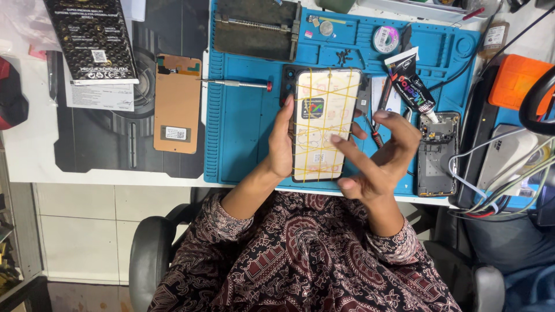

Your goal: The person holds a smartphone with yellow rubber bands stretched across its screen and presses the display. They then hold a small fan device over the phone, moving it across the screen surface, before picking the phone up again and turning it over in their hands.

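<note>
Hands first: the left hand (281, 141) holds the left edge of a phone (324, 124), with its fingers curled around the side. The right hand (378, 156) is open, fingers spread. One finger touches the lower right part of the screen. The phone stands upright between both hands, and thin yellow bands cross over its front.

The phone's bottom edge sits close to the front edge of the blue mat (243, 130). Bare mat lies left of the left hand, so there is room on that side. The right side is crowded. A black glue tube (411, 86) lies just past the right hand, and an open phone frame (437, 153) lies beside it. A small red-handled screwdriver (374, 134) pokes out by the phone's right edge.

Farther out, a long silver screwdriver (240, 84) lies above the left hand. A brown phone back (177, 104) rests on the dark mat to the left. White cables (497, 185) bunch up on the far right.
</note>
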A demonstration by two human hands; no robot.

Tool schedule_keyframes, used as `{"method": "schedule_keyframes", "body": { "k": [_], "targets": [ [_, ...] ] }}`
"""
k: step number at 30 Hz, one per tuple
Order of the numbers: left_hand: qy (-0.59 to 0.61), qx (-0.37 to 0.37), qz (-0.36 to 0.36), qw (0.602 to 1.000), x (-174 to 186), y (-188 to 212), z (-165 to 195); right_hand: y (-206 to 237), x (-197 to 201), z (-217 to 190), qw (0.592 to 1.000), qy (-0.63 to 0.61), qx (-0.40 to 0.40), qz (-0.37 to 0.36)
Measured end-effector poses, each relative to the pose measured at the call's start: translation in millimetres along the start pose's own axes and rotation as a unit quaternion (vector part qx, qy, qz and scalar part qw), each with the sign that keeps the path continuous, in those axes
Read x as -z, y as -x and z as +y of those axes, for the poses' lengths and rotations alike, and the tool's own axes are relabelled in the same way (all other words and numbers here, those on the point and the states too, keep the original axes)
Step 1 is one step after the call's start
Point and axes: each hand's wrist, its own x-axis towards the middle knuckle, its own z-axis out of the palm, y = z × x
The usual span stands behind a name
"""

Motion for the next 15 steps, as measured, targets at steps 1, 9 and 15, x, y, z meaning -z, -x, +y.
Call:
{"method": "schedule_keyframes", "body": {
  "k": [1,9,15],
  "targets": [
    [-0.009,0.004,0.020,1.000,0.3,-0.1,-0.2,-0.8,-0.9,1.3,1.000,-0.021,-0.002,0.020],
    [-0.053,-0.009,-0.023,0.998,0.6,0.6,-0.7,-25.5,10.8,11.0,0.998,0.000,-0.047,0.034],
    [-0.041,-0.006,-0.006,0.999,-1.0,0.2,1.3,-36.4,7.6,1.6,0.990,-0.078,-0.117,0.018]
  ]
}}
